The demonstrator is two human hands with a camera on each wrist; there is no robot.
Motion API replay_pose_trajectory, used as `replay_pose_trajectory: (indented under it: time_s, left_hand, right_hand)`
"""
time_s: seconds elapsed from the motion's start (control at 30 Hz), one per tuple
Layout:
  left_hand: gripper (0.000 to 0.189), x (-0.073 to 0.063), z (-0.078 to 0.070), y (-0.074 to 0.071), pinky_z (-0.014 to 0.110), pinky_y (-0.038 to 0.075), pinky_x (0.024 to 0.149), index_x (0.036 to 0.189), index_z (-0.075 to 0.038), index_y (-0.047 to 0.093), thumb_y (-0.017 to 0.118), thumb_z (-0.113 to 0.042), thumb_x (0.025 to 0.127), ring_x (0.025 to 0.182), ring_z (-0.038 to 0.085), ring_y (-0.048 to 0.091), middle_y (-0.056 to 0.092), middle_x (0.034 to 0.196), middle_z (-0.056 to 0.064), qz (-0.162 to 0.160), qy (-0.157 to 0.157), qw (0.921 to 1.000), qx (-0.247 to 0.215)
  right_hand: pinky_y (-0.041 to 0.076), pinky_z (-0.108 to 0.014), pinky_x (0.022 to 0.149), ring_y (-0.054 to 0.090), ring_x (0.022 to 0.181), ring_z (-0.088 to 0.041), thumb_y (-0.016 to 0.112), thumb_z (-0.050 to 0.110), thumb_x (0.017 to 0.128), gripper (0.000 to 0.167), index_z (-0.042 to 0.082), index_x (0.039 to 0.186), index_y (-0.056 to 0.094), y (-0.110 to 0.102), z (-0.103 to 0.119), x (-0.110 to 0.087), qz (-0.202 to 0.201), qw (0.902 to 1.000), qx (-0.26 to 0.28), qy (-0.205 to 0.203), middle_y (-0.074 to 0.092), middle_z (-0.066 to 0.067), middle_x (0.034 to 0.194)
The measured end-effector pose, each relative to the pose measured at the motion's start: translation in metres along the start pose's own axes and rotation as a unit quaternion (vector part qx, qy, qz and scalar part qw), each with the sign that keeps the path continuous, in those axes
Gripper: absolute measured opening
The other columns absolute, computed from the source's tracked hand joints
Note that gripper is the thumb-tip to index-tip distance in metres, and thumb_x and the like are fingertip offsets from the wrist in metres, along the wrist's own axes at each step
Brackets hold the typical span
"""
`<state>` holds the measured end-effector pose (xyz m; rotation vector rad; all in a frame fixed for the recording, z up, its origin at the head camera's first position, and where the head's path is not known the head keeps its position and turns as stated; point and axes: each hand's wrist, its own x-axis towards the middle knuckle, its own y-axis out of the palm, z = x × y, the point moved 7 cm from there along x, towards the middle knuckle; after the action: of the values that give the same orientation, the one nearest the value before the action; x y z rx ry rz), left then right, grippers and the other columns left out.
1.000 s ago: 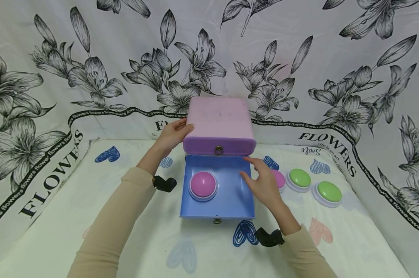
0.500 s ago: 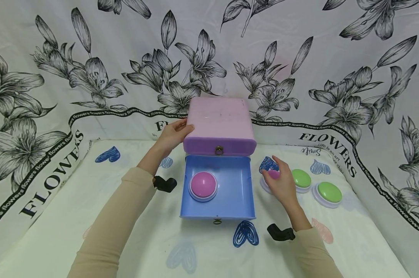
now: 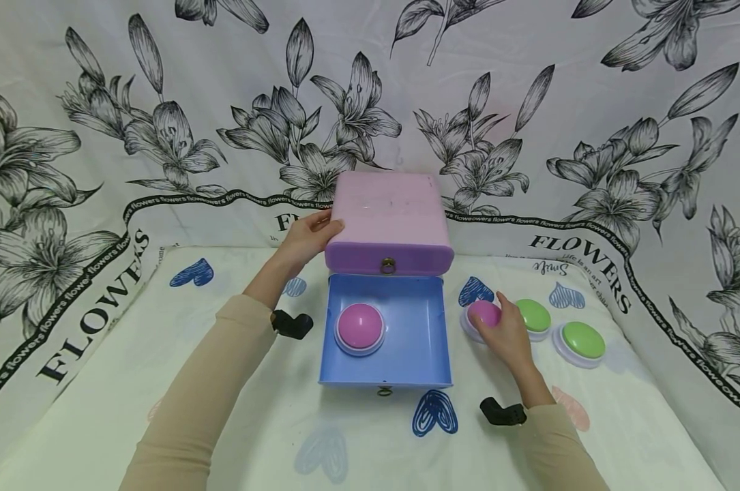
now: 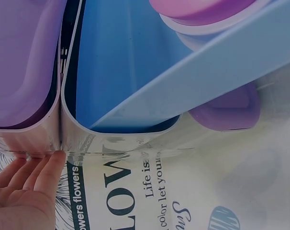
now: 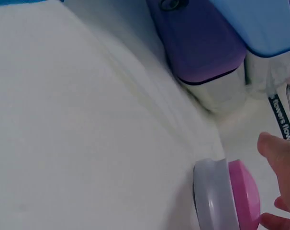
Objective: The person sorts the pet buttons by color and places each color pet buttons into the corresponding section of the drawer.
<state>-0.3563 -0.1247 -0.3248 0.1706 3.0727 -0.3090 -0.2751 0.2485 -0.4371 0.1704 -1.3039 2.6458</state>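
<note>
A small drawer unit stands in the middle, its pink-topped upper part [image 3: 388,208] fronted by a purple drawer [image 3: 360,258]. Below that, a blue drawer [image 3: 415,341] is pulled out, with a pink push button on a white base [image 3: 359,326] inside at its left. My left hand [image 3: 308,239] rests its fingers on the unit's left side; the left wrist view shows the fingers extended against the wall. Over a second pink push button [image 3: 485,311] on the cloth, right of the drawer, my right hand [image 3: 512,335] has its thumb and forefinger spread; whether they touch it is unclear.
Two green push buttons [image 3: 533,315] [image 3: 583,339] sit on the cloth to the right of my right hand. In the right wrist view, another purple drawer [image 5: 202,43] lies beneath the blue one. A flower-printed curtain [image 3: 253,88] hangs behind.
My right hand has moved right, from the blue drawer's right edge to the pink button outside it, and lowered toward it. The left hand stays on the unit.
</note>
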Motion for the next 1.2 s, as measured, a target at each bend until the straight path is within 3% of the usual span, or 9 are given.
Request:
replay_pose_trajectory:
  time_s: [0.37,0.73,1.03,1.2]
  left_hand:
    - [0.068,0.0,0.0,0.0,0.034,0.046,0.096,0.144,-0.013,0.032,0.061,-0.038,0.088,0.117,0.02,0.053,0.045,0.14,0.007,0.001,0.002,1.0,-0.001]
    - [0.069,0.001,0.001,0.0,0.035,0.044,0.098,0.144,-0.014,0.031,0.06,-0.04,0.088,0.12,0.019,0.05,0.043,0.141,0.006,0.004,-0.006,1.0,0.003]
    - [0.064,-0.02,-0.02,0.004,0.036,0.042,0.1,0.145,-0.008,0.029,0.056,-0.031,0.091,0.124,0.023,0.047,0.04,0.143,0.011,0.013,-0.011,0.9998,0.007]
    - [0.065,-0.016,-0.016,0.003,0.036,0.043,0.099,0.145,-0.009,0.029,0.057,-0.032,0.091,0.123,0.022,0.047,0.04,0.143,0.01,0.011,-0.01,0.9999,0.006]
  right_hand:
    - [0.039,-0.056,0.096,0.043,0.115,-0.048,0.064,0.029,0.083,0.079,-0.015,0.136,0.027,0.01,-0.014,-0.002,0.031,0.9989,-0.023,0.027,0.04,-0.037,0.129]
    - [0.042,-0.054,0.092,0.048,0.108,-0.047,0.068,0.026,0.081,0.074,-0.016,0.131,0.034,0.01,-0.012,0.0,0.021,0.9989,-0.031,0.029,0.046,-0.037,0.121]
    - [0.042,-0.054,0.092,0.047,0.108,-0.046,0.068,0.027,0.08,0.074,-0.016,0.13,0.034,0.007,-0.013,-0.001,0.024,0.9988,-0.019,0.037,0.044,-0.036,0.123]
    - [0.042,-0.054,0.093,0.046,0.109,-0.046,0.069,0.027,0.08,0.075,-0.016,0.131,0.034,0.003,-0.008,-0.002,0.03,0.999,-0.011,0.031,0.043,-0.036,0.124]
